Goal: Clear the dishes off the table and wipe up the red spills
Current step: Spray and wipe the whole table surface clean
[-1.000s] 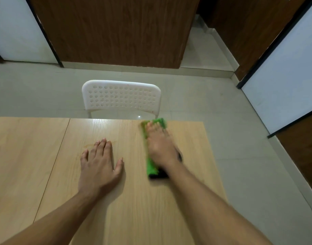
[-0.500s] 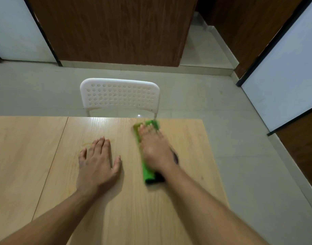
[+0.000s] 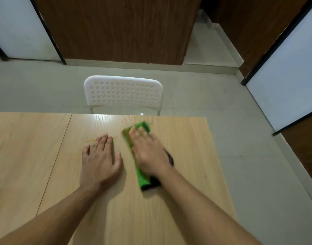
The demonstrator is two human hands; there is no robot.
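Left hand: left hand (image 3: pixel 100 160) lies palm-down on the table (image 3: pixel 187 147), fingers straight and slightly spread, grasping nothing; it sits left of the cloth and apart from it.
Right hand: right hand (image 3: pixel 149 152) lies flat on top of the green cloth (image 3: pixel 142 175), fingers extended toward the far edge, pressing down rather than clutching; the hand is motion-blurred.
Cloth position: folded into a long strip running near to far, right of centre on the table; its far end shows beyond the fingertips, its near end beyond the wrist. A dark underside or edge shows at the near end and at the right side of the hand.
Spill residue: a faint reddish-orange smear (image 3: pixel 89 141) marks the wood just beyond the left hand's fingertips; its extent is hard to tell.
Table surface: light wood grain, with a seam running near to far at the left.
Surroundings: a white perforated chair (image 3: pixel 123 91) stands at the far edge of the table, on a pale tiled floor (image 3: pixel 240 138); dark wood panels (image 3: pixel 116 29) lie beyond.
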